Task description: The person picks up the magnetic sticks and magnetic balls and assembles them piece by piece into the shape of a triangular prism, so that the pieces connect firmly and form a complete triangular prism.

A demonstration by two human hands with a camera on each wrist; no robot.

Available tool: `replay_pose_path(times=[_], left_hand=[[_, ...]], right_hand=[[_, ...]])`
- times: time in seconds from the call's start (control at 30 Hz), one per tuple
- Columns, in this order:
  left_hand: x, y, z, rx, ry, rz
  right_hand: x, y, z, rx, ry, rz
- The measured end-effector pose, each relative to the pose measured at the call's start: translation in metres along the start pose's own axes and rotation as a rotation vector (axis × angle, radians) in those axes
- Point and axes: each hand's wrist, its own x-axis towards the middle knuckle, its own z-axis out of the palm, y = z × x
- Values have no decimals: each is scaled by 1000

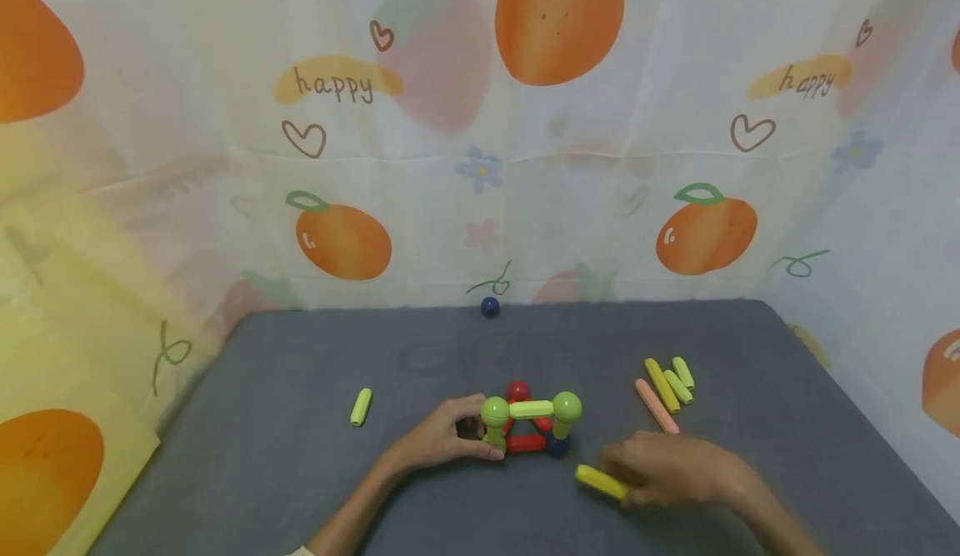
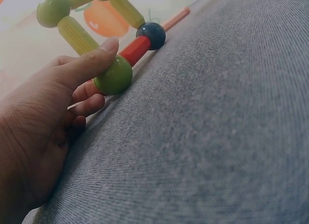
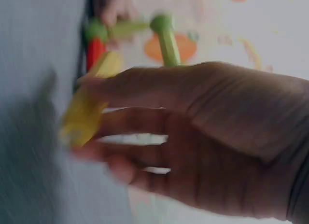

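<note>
A frame of balls and rods [image 1: 531,410] stands on the grey table, a light-green bar and two green balls on top. Its base shows red rods [image 1: 527,443], a red ball [image 1: 518,390] and a dark blue ball [image 2: 151,35]. My left hand [image 1: 446,435] holds the frame's lower left corner; in the left wrist view the thumb lies along a green ball [image 2: 114,77], other fingers behind. Right of the frame, my right hand [image 1: 667,468] pinches a yellow rod [image 1: 600,483] between thumb and fingers, apart from the frame. The right wrist view is blurred.
A light-green rod [image 1: 361,407] lies left of my left hand. Beyond my right hand are a pink rod [image 1: 657,406], a yellow rod [image 1: 662,385] and two short light-green rods [image 1: 678,387]. A dark blue ball [image 1: 490,307] sits at the table's back edge, before a printed cloth.
</note>
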Motion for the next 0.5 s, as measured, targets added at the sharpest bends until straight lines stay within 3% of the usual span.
replay_pose_path(times=[0.1,0.17,0.33,0.5], left_hand=[[-1,-1,-1,9,5,-2],[-1,-1,-1,13,0,-9],[-2,-1,1,12,-7,-15],[-2,-2,0,0,-7,-11]], right_hand=[[12,-44,1,34,115,27],[22,-63,6,5,239,47],[47,-81,25,-112,465,111],[59,-87,40,-182,579,165]])
